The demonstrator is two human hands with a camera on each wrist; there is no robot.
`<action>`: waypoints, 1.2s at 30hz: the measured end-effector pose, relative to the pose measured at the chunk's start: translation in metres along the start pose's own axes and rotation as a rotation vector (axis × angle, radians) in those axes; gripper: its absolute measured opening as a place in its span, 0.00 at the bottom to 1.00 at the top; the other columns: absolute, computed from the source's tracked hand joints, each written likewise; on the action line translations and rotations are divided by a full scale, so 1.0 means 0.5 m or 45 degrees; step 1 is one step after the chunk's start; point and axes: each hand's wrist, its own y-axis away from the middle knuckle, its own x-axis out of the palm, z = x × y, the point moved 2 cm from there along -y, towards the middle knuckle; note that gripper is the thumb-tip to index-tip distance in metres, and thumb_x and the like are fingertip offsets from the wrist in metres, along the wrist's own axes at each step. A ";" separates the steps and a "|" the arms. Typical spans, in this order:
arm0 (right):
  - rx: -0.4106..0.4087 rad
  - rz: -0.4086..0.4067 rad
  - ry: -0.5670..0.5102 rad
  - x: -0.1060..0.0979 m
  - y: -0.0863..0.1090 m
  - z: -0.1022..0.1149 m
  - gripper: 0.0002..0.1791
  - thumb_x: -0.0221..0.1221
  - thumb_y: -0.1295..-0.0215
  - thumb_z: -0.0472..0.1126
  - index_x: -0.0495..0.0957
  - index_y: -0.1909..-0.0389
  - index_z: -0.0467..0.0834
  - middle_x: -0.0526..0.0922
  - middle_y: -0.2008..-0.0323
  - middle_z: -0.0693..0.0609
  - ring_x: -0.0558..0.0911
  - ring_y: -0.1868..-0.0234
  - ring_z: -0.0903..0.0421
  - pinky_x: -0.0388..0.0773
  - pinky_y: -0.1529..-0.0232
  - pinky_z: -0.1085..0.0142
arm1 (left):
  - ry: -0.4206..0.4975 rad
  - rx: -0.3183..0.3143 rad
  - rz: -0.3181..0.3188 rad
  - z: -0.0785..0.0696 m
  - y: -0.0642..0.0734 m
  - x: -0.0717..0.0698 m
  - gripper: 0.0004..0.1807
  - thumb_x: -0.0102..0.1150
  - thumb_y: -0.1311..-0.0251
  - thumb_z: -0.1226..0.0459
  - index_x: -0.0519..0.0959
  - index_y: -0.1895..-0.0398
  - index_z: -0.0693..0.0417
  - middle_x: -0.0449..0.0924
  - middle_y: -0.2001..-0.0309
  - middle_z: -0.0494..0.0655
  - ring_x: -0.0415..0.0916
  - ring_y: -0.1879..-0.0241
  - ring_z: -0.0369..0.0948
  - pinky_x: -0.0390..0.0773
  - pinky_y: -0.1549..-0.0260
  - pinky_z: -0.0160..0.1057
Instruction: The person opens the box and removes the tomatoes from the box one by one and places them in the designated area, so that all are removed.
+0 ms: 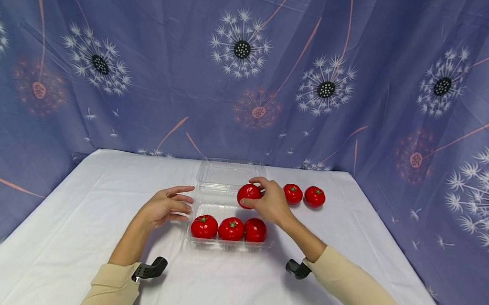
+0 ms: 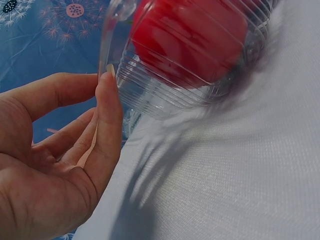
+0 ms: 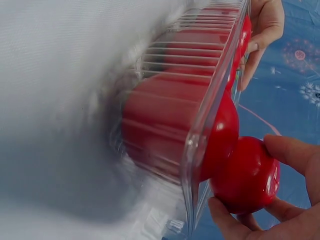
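3 red tomatoes [image 1: 231,229] are held in a row along the front of the clear container [image 1: 228,242]; its lid [image 1: 229,175] is laid open behind. A 4th tomato [image 1: 248,196] is gripped by the right hand [image 1: 272,200] — raised just behind the row's right end. The left hand [image 1: 169,206] is held loosely spread at the left edge. 2 loose tomatoes [image 1: 314,197] are seen to the right — white cloth [image 1: 62,224] is spread on both sides.

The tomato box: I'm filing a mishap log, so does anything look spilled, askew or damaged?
Nothing stands out. Three tomatoes sit in the open box, the right hand holds another, and two rest on the table; none shows visible damage.
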 end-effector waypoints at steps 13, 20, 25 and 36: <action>0.036 0.009 -0.002 -0.015 0.012 -0.020 0.33 0.75 0.49 0.45 0.81 0.39 0.48 0.75 0.54 0.42 0.75 0.52 0.48 0.81 0.56 0.58 | -0.003 -0.002 0.005 0.003 -0.001 0.000 0.41 0.60 0.40 0.75 0.58 0.23 0.64 0.80 0.49 0.55 0.85 0.66 0.39 0.88 0.64 0.40; 0.024 0.000 -0.051 -0.025 0.016 -0.024 0.32 0.76 0.50 0.43 0.81 0.41 0.46 0.75 0.51 0.41 0.75 0.51 0.47 0.82 0.56 0.58 | -0.005 0.003 0.008 0.002 -0.001 0.001 0.40 0.60 0.40 0.75 0.58 0.23 0.64 0.80 0.49 0.54 0.85 0.66 0.39 0.88 0.64 0.40; 0.029 -0.008 -0.063 -0.030 0.017 -0.024 0.32 0.76 0.50 0.43 0.79 0.42 0.45 0.80 0.47 0.41 0.79 0.49 0.44 0.83 0.54 0.55 | 0.006 0.001 0.010 0.002 0.000 0.001 0.41 0.60 0.40 0.75 0.58 0.23 0.64 0.80 0.49 0.54 0.85 0.66 0.39 0.88 0.64 0.40; 0.064 -0.012 -0.074 -0.038 0.021 -0.028 0.32 0.75 0.47 0.47 0.77 0.41 0.49 0.82 0.43 0.42 0.82 0.50 0.46 0.85 0.55 0.56 | 0.012 0.002 0.007 0.003 -0.001 0.000 0.40 0.60 0.40 0.76 0.58 0.23 0.64 0.80 0.50 0.54 0.85 0.66 0.39 0.88 0.64 0.40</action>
